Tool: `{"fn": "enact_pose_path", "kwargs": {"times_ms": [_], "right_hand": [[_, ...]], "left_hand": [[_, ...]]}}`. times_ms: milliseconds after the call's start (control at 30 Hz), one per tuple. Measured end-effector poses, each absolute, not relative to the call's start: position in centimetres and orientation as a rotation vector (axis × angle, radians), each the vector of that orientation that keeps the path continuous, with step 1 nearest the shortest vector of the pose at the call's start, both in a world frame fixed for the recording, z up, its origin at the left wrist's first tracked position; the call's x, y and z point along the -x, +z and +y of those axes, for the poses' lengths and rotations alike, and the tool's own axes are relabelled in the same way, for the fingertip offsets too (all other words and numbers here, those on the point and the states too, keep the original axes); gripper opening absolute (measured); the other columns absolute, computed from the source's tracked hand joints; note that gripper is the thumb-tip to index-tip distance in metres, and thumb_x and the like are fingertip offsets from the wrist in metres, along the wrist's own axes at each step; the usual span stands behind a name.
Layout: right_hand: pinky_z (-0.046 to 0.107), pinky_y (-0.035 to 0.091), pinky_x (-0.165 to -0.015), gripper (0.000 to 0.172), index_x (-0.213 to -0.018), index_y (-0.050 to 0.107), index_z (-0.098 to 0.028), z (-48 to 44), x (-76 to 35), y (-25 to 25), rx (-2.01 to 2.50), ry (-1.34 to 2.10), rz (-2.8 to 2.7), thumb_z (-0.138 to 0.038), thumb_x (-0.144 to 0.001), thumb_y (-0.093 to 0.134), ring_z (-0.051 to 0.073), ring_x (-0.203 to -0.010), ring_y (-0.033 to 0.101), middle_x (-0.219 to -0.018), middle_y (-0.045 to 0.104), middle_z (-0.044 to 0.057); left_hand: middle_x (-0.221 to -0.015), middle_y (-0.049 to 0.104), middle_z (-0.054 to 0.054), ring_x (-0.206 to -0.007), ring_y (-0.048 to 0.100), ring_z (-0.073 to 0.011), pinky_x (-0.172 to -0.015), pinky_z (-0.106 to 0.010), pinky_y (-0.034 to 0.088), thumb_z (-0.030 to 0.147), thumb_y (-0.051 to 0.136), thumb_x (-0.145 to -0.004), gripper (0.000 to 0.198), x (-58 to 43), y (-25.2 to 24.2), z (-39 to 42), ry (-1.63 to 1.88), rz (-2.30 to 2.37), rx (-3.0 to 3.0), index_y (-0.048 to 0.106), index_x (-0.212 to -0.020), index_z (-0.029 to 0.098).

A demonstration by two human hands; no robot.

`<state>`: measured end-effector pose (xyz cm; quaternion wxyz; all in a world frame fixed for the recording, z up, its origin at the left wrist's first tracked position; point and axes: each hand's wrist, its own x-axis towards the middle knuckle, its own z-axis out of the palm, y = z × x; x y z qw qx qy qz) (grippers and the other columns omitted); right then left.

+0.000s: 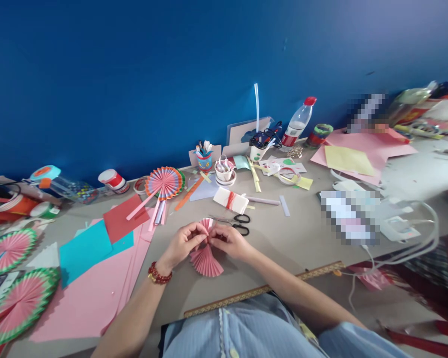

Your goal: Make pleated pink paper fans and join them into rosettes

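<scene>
A pink pleated paper fan (206,260) is pinched at its middle between both hands, above the grey table. Its lower half spreads out below the fingers, and a narrower pleated end sticks up above them. My left hand (186,243), with a red bead bracelet on the wrist, grips it from the left with thumb and forefinger. From the right, my right hand (229,242) pinches the same spot. Whether a thread or tie lies under the fingertips is hidden. Black-handled scissors (242,223) lie just beyond my right hand.
Pink, blue and red paper sheets (84,298) cover the left. Finished round fans (164,184) lie behind and far left. A white bundle with red string (230,200), cups and a water bottle (297,124) stand toward the blue wall. A phone (345,216) and cables (429,243) lie right.
</scene>
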<state>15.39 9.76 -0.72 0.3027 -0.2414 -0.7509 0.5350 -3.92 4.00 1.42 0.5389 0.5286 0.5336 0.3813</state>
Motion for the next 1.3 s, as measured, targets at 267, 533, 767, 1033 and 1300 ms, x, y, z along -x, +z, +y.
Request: {"fn": "enact_pose_path", "kwargs": {"times_ms": [267,533,767,1033,1300], "right_hand": [[0.023,0.040,-0.063,0.013,-0.080,0.066,-0.017,9.2,-15.1,-0.9,0.755,1.365,-1.983,-0.012,-0.087,0.056,0.013,-0.066,0.054,-0.073,0.063,0.000],[0.025,0.044,-0.070,0.014,-0.077,0.063,-0.020,8.5,-15.3,-0.6,0.732,1.107,-2.060,-0.009,-0.084,0.057,0.016,-0.074,0.057,-0.077,0.062,0.001],[0.026,0.045,-0.071,0.017,-0.083,0.063,-0.020,8.7,-15.5,-0.6,0.667,1.176,-2.053,-0.006,-0.077,0.055,0.016,-0.075,0.058,-0.080,0.063,0.001],[0.023,0.041,-0.062,0.010,-0.082,0.060,-0.019,8.8,-15.3,-1.0,0.708,1.244,-2.057,-0.025,-0.081,0.068,0.013,-0.065,0.053,-0.076,0.061,-0.001],[0.024,0.041,-0.063,0.012,-0.078,0.057,-0.019,8.7,-15.1,-1.0,0.738,1.170,-2.115,-0.023,-0.083,0.067,0.014,-0.067,0.054,-0.076,0.060,-0.001]], "left_hand": [[-0.073,0.061,0.000,-0.055,0.047,-0.0080,-0.053,-0.020,0.038,0.037,0.062,-0.087,0.020,4.0,1.6,3.9,0.894,1.226,-1.276,0.060,-0.089,0.016],[-0.074,0.063,0.000,-0.053,0.047,-0.0076,-0.051,-0.020,0.038,0.036,0.063,-0.087,0.021,3.7,1.5,3.8,0.906,1.236,-1.253,0.060,-0.089,0.016],[-0.072,0.064,0.000,-0.052,0.048,-0.0078,-0.050,-0.020,0.036,0.038,0.062,-0.087,0.022,3.8,1.1,3.8,0.942,1.271,-1.221,0.061,-0.089,0.016],[-0.072,0.064,0.001,-0.051,0.047,-0.0075,-0.049,-0.019,0.037,0.039,0.063,-0.086,0.022,3.8,1.1,3.8,0.946,1.270,-1.199,0.061,-0.090,0.017],[-0.073,0.064,0.001,-0.051,0.047,-0.0074,-0.049,-0.020,0.037,0.037,0.062,-0.087,0.020,3.8,1.2,3.8,0.927,1.275,-1.214,0.061,-0.090,0.017]]}}
